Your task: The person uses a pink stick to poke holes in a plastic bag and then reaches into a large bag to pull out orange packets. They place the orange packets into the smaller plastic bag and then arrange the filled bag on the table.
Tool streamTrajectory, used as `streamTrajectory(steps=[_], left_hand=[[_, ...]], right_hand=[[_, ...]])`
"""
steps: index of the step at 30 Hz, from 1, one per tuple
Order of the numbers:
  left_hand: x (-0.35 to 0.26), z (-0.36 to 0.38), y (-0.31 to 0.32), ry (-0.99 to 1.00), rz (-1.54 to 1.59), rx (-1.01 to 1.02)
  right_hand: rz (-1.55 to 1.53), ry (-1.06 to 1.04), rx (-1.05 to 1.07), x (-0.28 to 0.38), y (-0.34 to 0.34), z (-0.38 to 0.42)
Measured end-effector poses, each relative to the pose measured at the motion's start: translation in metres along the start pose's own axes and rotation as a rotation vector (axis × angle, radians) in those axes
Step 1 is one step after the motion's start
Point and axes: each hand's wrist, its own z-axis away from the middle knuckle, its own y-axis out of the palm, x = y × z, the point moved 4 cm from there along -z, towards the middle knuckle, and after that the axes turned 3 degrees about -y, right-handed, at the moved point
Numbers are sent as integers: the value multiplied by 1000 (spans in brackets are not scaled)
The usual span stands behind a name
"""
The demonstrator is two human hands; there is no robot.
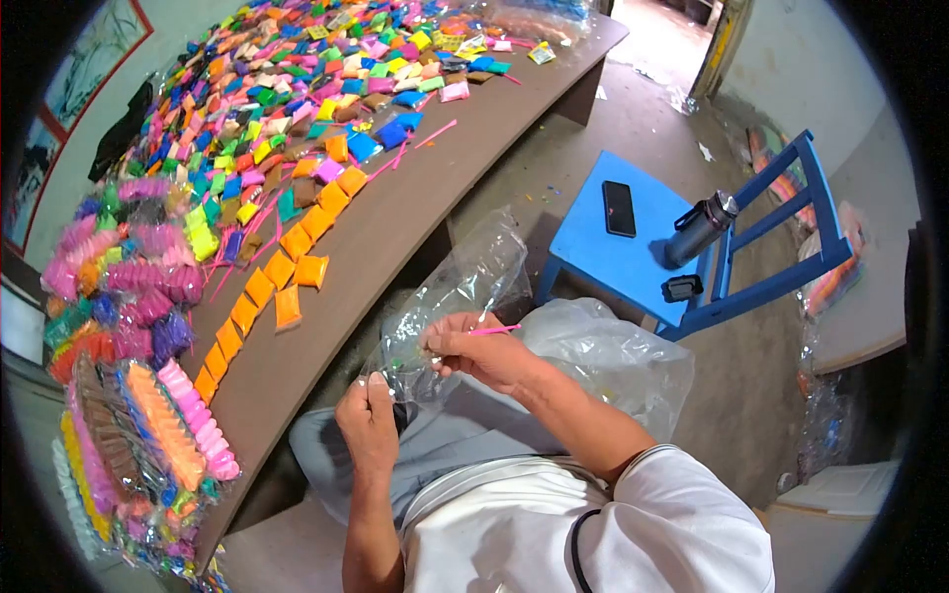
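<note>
A clear plastic bag (465, 272) spreads over my lap, its far end reaching up toward the table edge. My left hand (370, 423) pinches the near edge of the bag between thumb and curled fingers. My right hand (479, 352) is closed at the bag's other side, fingertips pressed together on the film. A thin pink stick (497, 329) pokes out of my right hand; its other end is hidden. To the left, a row of orange packets (259, 287) lies along the table, apart from both hands.
The brown table (346, 296) carries a large heap of coloured packets (297, 89) and bundled bags (148, 287). Pink sticks lie among them. At right stands a blue chair (598, 242) with a phone (619, 209), a flask (700, 229) and a small black object (681, 288).
</note>
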Motion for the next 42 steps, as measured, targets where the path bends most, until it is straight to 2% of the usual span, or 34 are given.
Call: streamTrajectory(steps=[1,7,14,23,25,28,31,35,37,40,42], left_hand=[[0,-1,-1,-3,3,-1],[-3,-4,-4,40,-32,-2],[5,-6,-4,40,-46,-14],[5,-9,-4,21,-49,-12],[6,-10,-3,20,-54,-7],[10,-12,-1,14,-35,7],[11,-14,0,24,-45,12],[14,-17,3,6,-25,8],[17,-18,3,-3,-21,12],[20,-20,4,0,-39,17],[20,-21,4,-2,-42,16]], right_hand=[[175,34,-47,-1,-2,-1],[84,-42,-4,-6,-2,-3],[42,-7,74,-9,-4,-7],[161,-33,-10,-12,-6,-11],[308,-14,-51,-14,-9,-12],[166,-35,-78,-12,-1,-13],[148,-36,-69,-10,0,-15],[161,-58,-63,-8,0,-16],[185,-63,-152,-6,-2,-15],[328,-62,-128,-8,-10,-19],[302,-77,-130,-10,-9,-20]])
